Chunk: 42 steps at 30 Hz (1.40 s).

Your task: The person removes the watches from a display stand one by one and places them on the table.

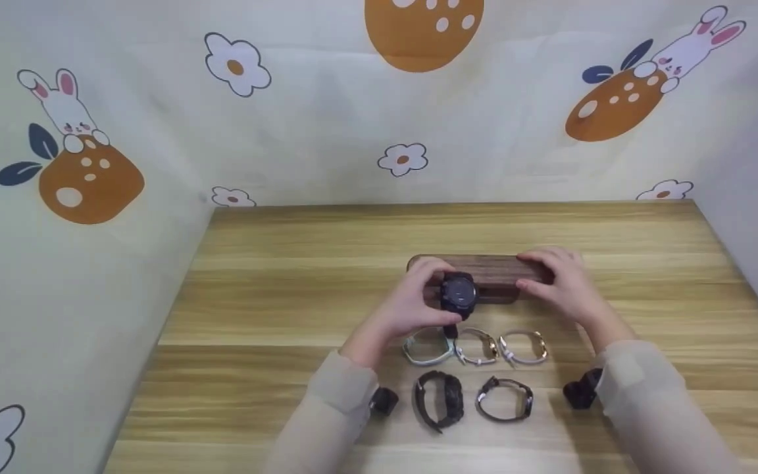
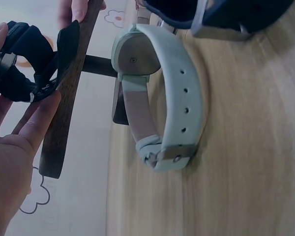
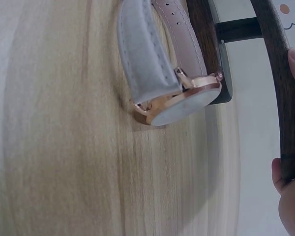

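My left hand (image 1: 412, 303) grips a black chunky wristwatch (image 1: 459, 294), fingers behind it and thumb at its lower edge. The watch is in front of a dark wooden watch stand (image 1: 484, 268), near the left end of its bar. In the left wrist view, the strap's free end (image 2: 68, 46) overlaps the stand's bar (image 2: 64, 128). At the bar's other end, my right hand (image 1: 566, 286) holds on between thumb and fingers. The right wrist view shows the thumb and a fingertip at the bar (image 3: 285, 108). Part of the stand's base is hidden behind the left hand.
In front of the stand lie a mint-strapped watch (image 1: 428, 349) and two pale-strapped watches with gold-coloured cases (image 1: 478, 347), (image 1: 525, 347). Nearer me are a chunky black watch (image 1: 441, 401) and a slimmer dark watch (image 1: 505, 400). A patterned cloth (image 1: 313, 131) rises behind the wooden table (image 1: 274, 276).
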Available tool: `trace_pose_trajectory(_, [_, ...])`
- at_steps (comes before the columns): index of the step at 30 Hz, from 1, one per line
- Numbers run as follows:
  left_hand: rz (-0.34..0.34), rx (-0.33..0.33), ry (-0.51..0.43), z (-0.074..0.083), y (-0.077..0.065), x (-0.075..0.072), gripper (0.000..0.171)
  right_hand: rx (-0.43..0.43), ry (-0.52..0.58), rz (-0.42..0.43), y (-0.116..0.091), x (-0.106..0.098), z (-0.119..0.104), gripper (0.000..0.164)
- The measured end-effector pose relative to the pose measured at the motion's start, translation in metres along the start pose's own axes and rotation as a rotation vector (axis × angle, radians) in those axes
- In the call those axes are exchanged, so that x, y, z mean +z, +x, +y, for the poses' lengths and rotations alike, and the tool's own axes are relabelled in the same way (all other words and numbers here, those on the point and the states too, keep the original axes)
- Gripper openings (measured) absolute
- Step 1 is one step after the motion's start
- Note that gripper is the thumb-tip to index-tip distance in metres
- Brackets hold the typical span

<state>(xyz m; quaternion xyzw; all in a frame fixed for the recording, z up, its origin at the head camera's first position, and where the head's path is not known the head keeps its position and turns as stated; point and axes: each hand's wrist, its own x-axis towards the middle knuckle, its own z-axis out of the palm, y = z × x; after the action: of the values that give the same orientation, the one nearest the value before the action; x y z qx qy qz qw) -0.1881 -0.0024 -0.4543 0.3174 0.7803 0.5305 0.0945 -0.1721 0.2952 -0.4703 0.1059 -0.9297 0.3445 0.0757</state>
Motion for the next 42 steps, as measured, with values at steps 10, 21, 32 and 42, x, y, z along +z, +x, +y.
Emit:
trace_pose_trajectory(10, [-0.030,0.040,0.032,0.001,0.002,0.008,0.066,0.011,0.005,0.000,0.000,0.000,0.001,0.051])
trace_pose_trajectory(21, [-0.099,0.048,0.074,0.006,0.005,0.016,0.069,0.019,0.008,0.000,0.000,0.001,0.001,0.051])
trace_pose_trajectory(32, [-0.191,0.059,0.134,0.016,0.006,0.030,0.071,-0.018,0.013,0.026,0.000,0.001,0.000,0.049])
trace_pose_trajectory(42, [-0.231,0.071,0.110,0.021,0.007,0.042,0.066,-0.001,0.015,-0.005,0.000,-0.001,-0.002,0.050])
